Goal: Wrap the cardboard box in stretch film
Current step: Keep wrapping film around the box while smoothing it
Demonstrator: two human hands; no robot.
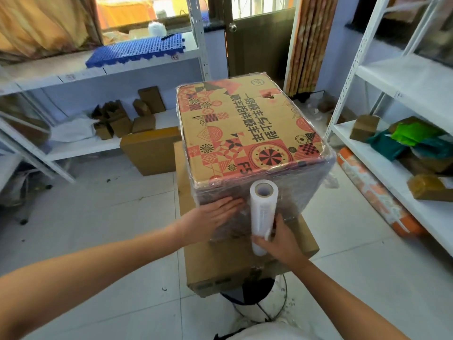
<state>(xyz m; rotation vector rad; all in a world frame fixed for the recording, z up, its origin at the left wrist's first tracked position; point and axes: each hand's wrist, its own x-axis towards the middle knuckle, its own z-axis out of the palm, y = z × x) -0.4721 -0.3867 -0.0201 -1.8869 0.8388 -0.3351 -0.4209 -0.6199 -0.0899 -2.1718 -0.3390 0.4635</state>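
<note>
Two hands work: right hand (282, 239) grips the white stretch-film roll (262, 214) low; left hand (215, 214), flat beside it, presses clingy, slippery film onto the stiff printed cardboard box (245, 128).

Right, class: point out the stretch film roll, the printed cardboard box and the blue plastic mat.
stretch film roll (263, 212): head view, middle of its white side.
printed cardboard box (247, 128): head view, centre of its top face.
blue plastic mat (137, 49): head view, middle of its studded surface.
</note>
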